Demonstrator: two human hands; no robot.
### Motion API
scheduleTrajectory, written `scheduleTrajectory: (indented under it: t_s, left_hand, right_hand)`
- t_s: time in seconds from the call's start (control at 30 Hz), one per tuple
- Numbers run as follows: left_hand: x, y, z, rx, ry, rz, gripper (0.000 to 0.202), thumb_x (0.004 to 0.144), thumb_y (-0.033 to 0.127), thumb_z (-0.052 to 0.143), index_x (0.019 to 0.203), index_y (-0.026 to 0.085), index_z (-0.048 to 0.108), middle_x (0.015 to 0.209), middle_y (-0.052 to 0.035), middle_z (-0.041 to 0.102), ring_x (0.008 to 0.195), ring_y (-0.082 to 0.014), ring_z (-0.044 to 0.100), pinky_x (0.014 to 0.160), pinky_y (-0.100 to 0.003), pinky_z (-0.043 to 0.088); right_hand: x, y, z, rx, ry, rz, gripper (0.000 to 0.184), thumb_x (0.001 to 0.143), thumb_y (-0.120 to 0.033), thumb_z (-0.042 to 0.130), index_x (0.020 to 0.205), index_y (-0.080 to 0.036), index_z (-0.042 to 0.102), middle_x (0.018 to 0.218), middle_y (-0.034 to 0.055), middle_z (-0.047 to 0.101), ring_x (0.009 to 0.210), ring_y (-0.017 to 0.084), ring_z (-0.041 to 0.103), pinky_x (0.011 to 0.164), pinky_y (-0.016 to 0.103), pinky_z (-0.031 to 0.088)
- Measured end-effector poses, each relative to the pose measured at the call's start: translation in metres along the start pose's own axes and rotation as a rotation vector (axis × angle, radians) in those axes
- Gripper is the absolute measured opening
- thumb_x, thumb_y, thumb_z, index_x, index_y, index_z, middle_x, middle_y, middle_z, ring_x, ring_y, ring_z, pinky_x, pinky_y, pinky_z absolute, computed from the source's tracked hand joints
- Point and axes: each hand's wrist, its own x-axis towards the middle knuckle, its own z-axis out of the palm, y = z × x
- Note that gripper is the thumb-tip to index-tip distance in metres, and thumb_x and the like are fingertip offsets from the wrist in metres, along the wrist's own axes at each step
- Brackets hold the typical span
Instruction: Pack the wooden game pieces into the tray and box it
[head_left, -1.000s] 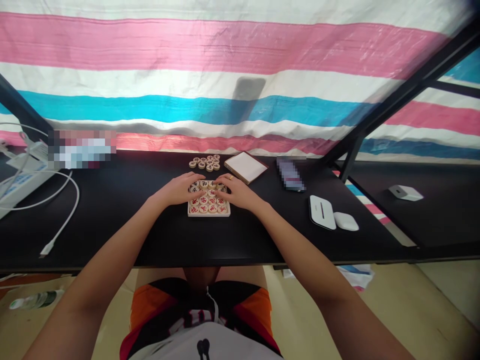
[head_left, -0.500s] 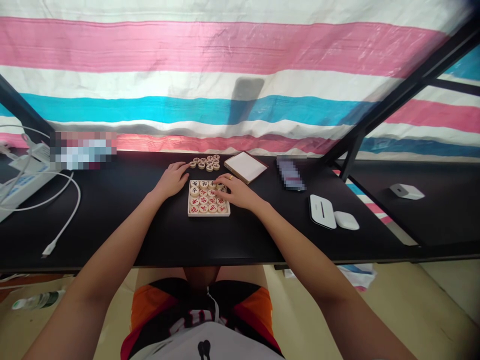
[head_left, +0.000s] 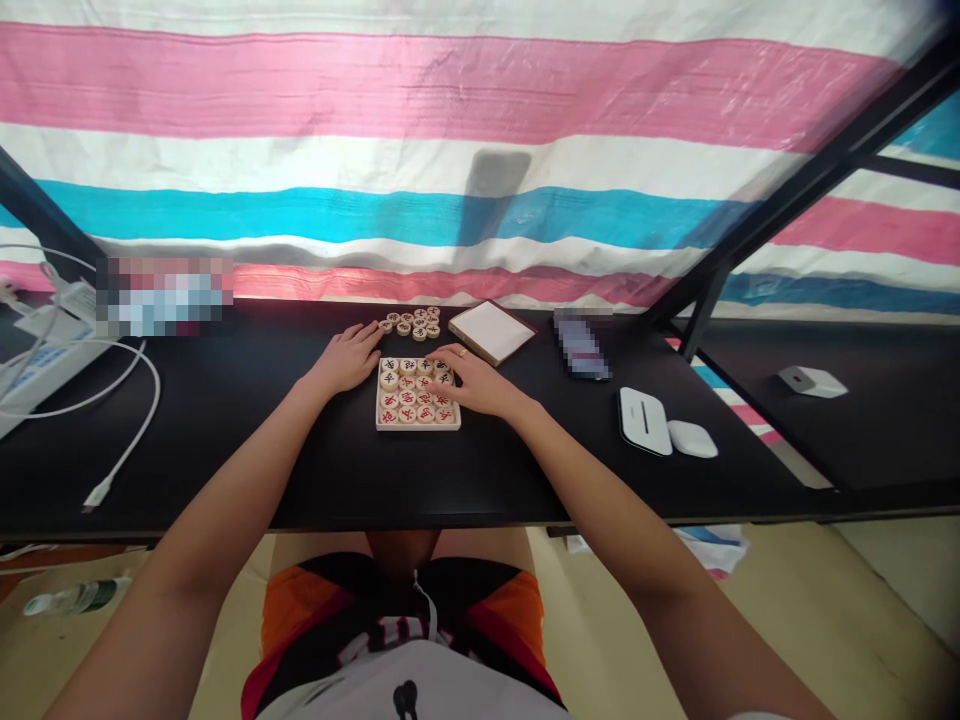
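A small wooden tray [head_left: 417, 426] on the black desk holds rows of round chess discs [head_left: 407, 397] marked in red and black. My right hand [head_left: 475, 381] rests on the tray's right side, fingers curled over the discs there; what they grip, if anything, is hidden. My left hand [head_left: 348, 358] lies flat on the desk beside the tray's upper left corner, fingers stretched toward a loose cluster of discs [head_left: 411, 323] behind the tray.
The tray's flat lid [head_left: 491, 333] lies behind my right hand. At the right are a white case [head_left: 643, 422] and a white mouse-like object [head_left: 692, 439]. A white cable [head_left: 124, 440] and power strip [head_left: 41, 364] occupy the left. Striped tarp hangs behind the desk.
My left hand lifted off the tray's discs and moved left and back onto the desk, toward the loose cluster. My right hand stayed on the tray's right side.
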Motion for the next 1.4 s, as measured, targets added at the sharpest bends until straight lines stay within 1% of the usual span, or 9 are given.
scheduleTrajectory:
  t_s: [0.27,0.4,0.57,0.77,0.9,1.0,1.1,1.23,1.4]
  left_hand:
    - [0.010,-0.004,0.004,-0.075,0.041,0.047,0.054,0.096,0.035,0.030,0.149,0.024,0.026,0.155,-0.0062,0.026,0.136,-0.0271,0.032,0.105,-0.045,0.034]
    - [0.013,-0.006,0.008,-0.096,0.062,0.059,0.052,0.097,0.035,0.029,0.146,0.022,0.033,0.150,-0.0061,0.037,0.133,-0.0270,0.035,0.105,-0.044,0.034]
    - [0.010,-0.005,0.007,-0.071,0.185,0.095,0.043,0.092,0.030,0.038,0.131,0.018,0.052,0.133,-0.0095,0.054,0.120,-0.0273,0.046,0.101,-0.041,0.038]
    - [-0.004,-0.002,0.001,-0.079,0.246,0.011,0.030,0.086,0.026,0.047,0.112,0.018,0.061,0.118,-0.0116,0.057,0.110,-0.0275,0.051,0.092,-0.038,0.044]
    - [-0.008,-0.002,-0.004,-0.104,0.181,-0.031,0.022,0.087,0.025,0.046,0.104,0.020,0.060,0.105,-0.0098,0.063,0.099,-0.0267,0.056,0.085,-0.038,0.046]
    - [-0.009,-0.001,-0.008,-0.088,0.157,-0.050,0.020,0.088,0.028,0.046,0.100,0.021,0.061,0.095,-0.0089,0.064,0.094,-0.0267,0.058,0.083,-0.038,0.046]
    - [-0.011,0.005,-0.014,-0.185,0.237,-0.045,0.024,0.088,0.031,0.048,0.106,0.021,0.060,0.098,-0.0077,0.064,0.096,-0.0251,0.059,0.084,-0.036,0.046]
    - [-0.017,0.023,-0.025,-0.411,0.373,0.092,0.031,0.088,0.037,0.048,0.112,0.019,0.057,0.100,-0.0056,0.065,0.095,-0.0203,0.059,0.086,-0.032,0.046]
    - [-0.023,0.048,-0.028,-0.367,0.245,0.407,0.023,0.086,0.038,0.053,0.094,0.020,0.065,0.092,-0.0046,0.067,0.090,-0.0200,0.059,0.087,-0.033,0.045]
  right_hand:
    - [-0.002,0.005,-0.005,0.001,-0.081,0.014,0.055,0.086,-0.054,0.053,0.133,-0.024,0.047,0.130,0.0094,0.052,0.118,0.026,0.052,0.104,0.042,0.040]
    - [-0.002,0.006,-0.005,-0.002,-0.090,0.004,0.053,0.087,-0.049,0.053,0.134,-0.024,0.047,0.130,0.0092,0.053,0.118,0.025,0.052,0.103,0.042,0.040]
    - [-0.003,0.008,-0.005,-0.009,-0.093,-0.003,0.051,0.088,-0.044,0.052,0.135,-0.024,0.046,0.132,0.0090,0.052,0.119,0.025,0.052,0.104,0.042,0.039]
    - [-0.003,0.007,-0.004,-0.009,-0.085,0.004,0.049,0.088,-0.041,0.052,0.134,-0.023,0.046,0.132,0.0088,0.053,0.119,0.024,0.053,0.103,0.041,0.040]
    - [-0.002,0.007,-0.004,-0.013,-0.088,0.014,0.051,0.088,-0.043,0.052,0.135,-0.023,0.046,0.132,0.0092,0.053,0.118,0.025,0.053,0.103,0.041,0.040]
    - [-0.002,0.007,-0.004,-0.014,-0.091,0.015,0.052,0.088,-0.043,0.052,0.134,-0.022,0.046,0.131,0.0096,0.053,0.119,0.025,0.052,0.103,0.041,0.040]
    - [-0.002,0.007,-0.004,-0.012,-0.088,0.008,0.050,0.088,-0.043,0.051,0.133,-0.022,0.047,0.130,0.0099,0.053,0.118,0.025,0.053,0.102,0.041,0.040]
    - [-0.001,0.005,-0.004,-0.013,-0.078,0.003,0.049,0.087,-0.040,0.053,0.132,-0.021,0.049,0.125,0.0103,0.056,0.113,0.025,0.055,0.100,0.041,0.042]
    - [-0.001,0.004,-0.004,0.001,-0.054,-0.023,0.046,0.087,-0.039,0.054,0.129,-0.021,0.051,0.121,0.0104,0.057,0.112,0.025,0.055,0.099,0.042,0.042]
